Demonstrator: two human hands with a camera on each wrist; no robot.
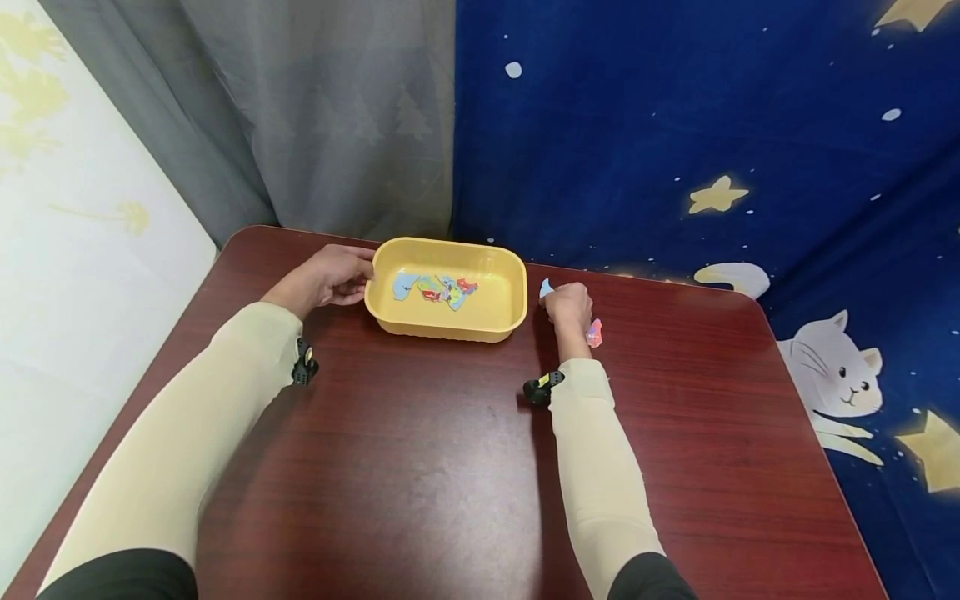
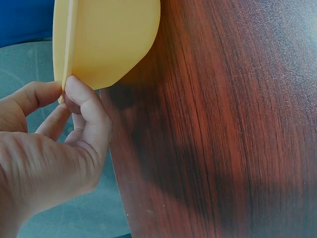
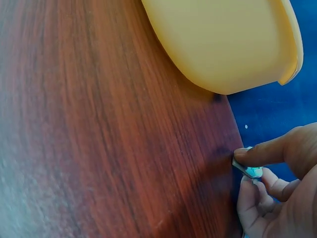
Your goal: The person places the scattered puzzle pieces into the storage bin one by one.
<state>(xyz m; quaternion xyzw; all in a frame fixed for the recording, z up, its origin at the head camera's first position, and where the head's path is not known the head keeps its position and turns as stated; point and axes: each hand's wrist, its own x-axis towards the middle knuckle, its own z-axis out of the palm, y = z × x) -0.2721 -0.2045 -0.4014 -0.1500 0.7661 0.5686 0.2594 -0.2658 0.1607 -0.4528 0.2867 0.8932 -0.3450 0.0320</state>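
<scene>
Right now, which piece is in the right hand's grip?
The light-blue piece, pinched by the right hand; the pink piece lies on the table and the other pieces lie in the tub.

head view pretty bright, milky glare on the surface (image 1: 457, 467), white backdrop (image 1: 67, 275) kinda washed out, wrist shots dimmer with pale corner shine, soft shadow by the yellow tub (image 2: 111, 42)

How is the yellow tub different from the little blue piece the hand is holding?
The yellow tub is big; the light-blue piece is small. The tub is hollow with walls, while the piece is thin. The left hand pinches the tub by its rim, but the right hand pinches the piece. Both are held by fingers.
</scene>
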